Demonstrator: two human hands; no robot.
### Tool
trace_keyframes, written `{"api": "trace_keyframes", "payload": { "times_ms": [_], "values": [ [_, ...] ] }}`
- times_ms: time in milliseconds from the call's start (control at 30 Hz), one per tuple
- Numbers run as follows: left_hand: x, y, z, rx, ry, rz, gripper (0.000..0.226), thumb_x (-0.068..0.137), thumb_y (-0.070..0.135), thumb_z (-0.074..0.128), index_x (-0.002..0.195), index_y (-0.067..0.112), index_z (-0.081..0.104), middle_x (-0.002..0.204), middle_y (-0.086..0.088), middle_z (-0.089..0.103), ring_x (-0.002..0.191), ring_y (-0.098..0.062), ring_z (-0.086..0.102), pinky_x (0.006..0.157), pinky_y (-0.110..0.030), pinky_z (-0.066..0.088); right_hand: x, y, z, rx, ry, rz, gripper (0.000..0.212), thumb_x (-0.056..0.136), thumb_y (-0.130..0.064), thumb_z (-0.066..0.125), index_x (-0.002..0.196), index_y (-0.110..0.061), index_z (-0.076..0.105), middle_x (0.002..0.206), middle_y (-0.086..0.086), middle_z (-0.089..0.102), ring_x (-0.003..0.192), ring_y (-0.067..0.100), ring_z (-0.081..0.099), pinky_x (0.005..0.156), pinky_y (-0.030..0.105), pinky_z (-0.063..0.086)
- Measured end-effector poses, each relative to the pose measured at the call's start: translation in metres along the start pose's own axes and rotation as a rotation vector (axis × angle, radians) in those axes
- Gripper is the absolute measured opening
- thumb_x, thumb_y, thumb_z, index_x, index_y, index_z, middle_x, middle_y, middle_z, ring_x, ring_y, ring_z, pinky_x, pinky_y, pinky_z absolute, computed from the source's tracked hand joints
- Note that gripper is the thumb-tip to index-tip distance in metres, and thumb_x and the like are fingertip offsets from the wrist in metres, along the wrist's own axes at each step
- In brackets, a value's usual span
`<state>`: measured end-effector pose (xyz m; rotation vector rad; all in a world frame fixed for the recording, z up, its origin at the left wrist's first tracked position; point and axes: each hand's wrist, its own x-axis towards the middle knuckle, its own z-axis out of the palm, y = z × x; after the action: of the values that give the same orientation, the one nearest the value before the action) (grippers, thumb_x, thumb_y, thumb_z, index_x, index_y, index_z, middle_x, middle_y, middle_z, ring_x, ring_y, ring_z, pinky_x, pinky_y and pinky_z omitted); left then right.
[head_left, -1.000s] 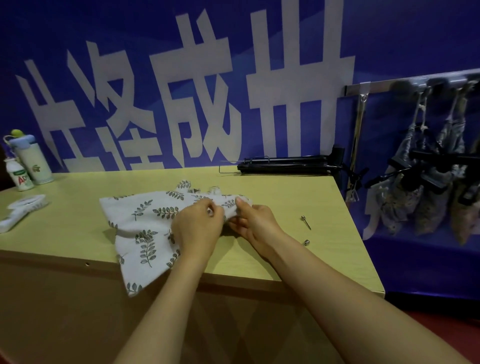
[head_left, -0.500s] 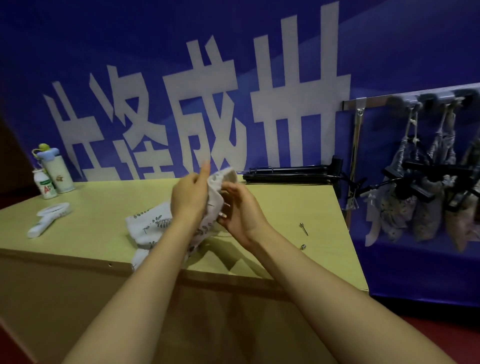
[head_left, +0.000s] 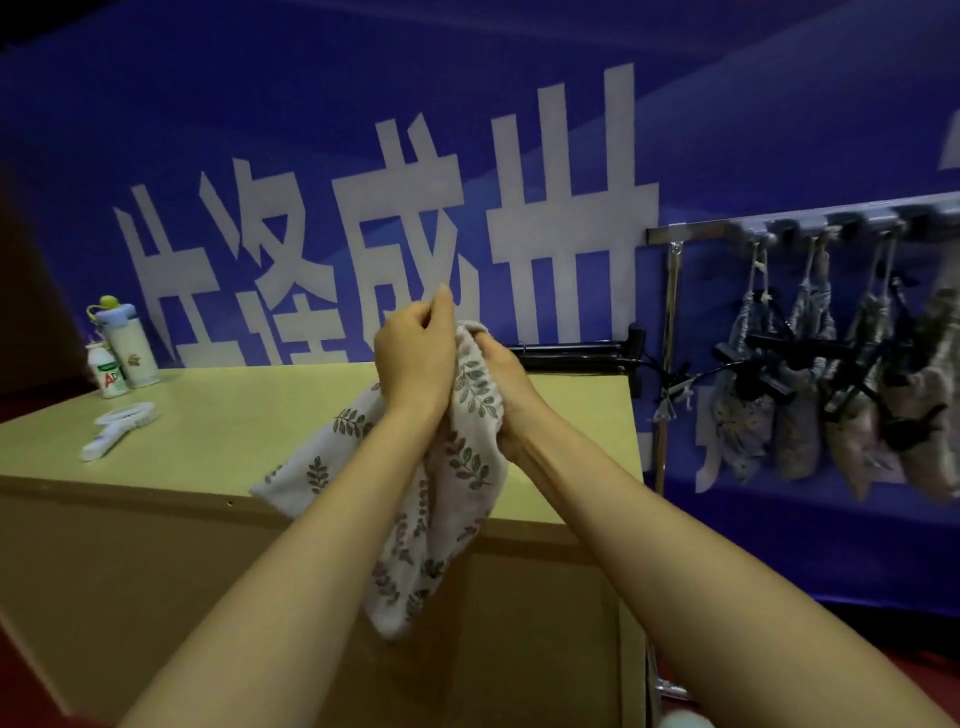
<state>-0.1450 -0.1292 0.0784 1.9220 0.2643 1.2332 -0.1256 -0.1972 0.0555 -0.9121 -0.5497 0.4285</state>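
A white cloth bag with a green leaf print (head_left: 467, 452) hangs in the air above the table's front edge, its lower end drooping below the tabletop. My left hand (head_left: 415, 358) grips its upper part from the left, fingers curled. Pressed against the bag's gathered top on the right, my right hand (head_left: 506, 384) holds the fabric, with its fingers mostly hidden behind the cloth.
The yellow-green table (head_left: 234, 426) carries a white bottle with a blue lid (head_left: 127, 343), a small white bottle (head_left: 109, 371) and a white brush (head_left: 117, 428) at the left. A black folded stand (head_left: 576, 353) lies at the back. Similar bags (head_left: 831, 395) hang on a metal rack (head_left: 685, 231) at right.
Both hands lifted the bag from lying flat on the table up into the air and bunched its top together. The view has tilted upward.
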Motion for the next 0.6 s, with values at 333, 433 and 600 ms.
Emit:
{"api": "trace_keyframes", "payload": {
  "times_ms": [333,433,600],
  "values": [
    [-0.003,0.047,0.033,0.166,-0.524,-0.127,0.023,0.084,0.027,0.057,0.078,0.007,0.063,0.078,-0.012,0.062,0.078,-0.028,0.061,0.084,-0.047,0.053,-0.028,-0.057,-0.069,-0.632,0.074,-0.158,0.013,0.089,-0.016,0.063,0.1,-0.009,0.065,0.088,0.003,0.069,0.077,0.013,0.067,0.069,0.026,0.056],
    [-0.006,0.05,0.035,0.1,-0.55,-0.212,0.023,0.09,0.026,0.051,0.083,0.009,0.064,0.077,-0.009,0.061,0.079,-0.027,0.059,0.083,-0.045,0.053,-0.038,-0.06,-0.089,-0.672,0.212,-0.324,0.011,0.086,-0.017,0.068,0.083,-0.009,0.062,0.064,-0.002,0.059,0.052,0.005,0.054,0.053,0.024,0.046],
    [-0.017,0.066,0.021,-0.103,-0.728,-0.412,0.018,0.088,0.024,0.055,0.09,0.01,0.067,0.069,-0.005,0.061,0.061,-0.017,0.057,0.062,-0.029,0.048,-0.046,-0.055,-0.111,-1.08,0.224,-0.33,0.033,0.085,-0.024,0.068,0.115,-0.014,0.061,0.1,0.001,0.059,0.085,0.012,0.058,0.077,0.028,0.048]
  ]
}}
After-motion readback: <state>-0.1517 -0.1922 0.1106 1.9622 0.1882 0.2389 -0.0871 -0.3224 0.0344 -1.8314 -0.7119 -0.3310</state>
